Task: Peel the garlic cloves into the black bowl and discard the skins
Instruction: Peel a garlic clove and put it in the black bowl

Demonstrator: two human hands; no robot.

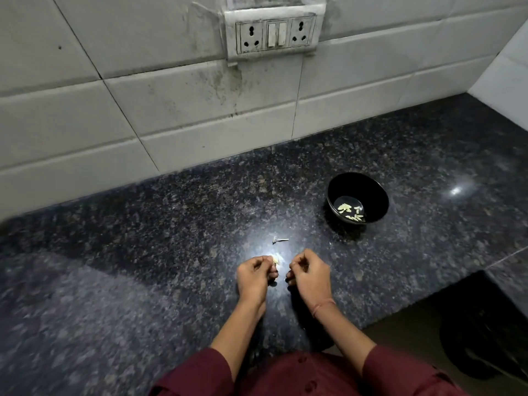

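Left fingers: the left hand (254,277) curls its fingers (261,260) round a pale garlic clove (275,260), pinched at the tips and poking out toward the right hand.
Right fingers: the right hand (310,277) holds its fingers (298,262) curled in, just beside the clove; whether they pinch a scrap of skin cannot be told.
Clove's long axis: too small to tell.
Clove to bowl: a round black bowl (357,187) stands ahead and to the right, well apart from the left hand and nearer the right; the drop likely runs forward and rightward.
In the bowl: peeled yellowish cloves (350,211) lie on the bottom.
Open room: a speckled dark granite tabletop (171,224) lies bare between hands and bowl; a small dry garlic stem (280,240) rests just ahead of the hands, left of that line.
Edges: the tabletop's front edge steps inward at right, near the right forearm; the grey tiled wall (143,110) stands well behind.
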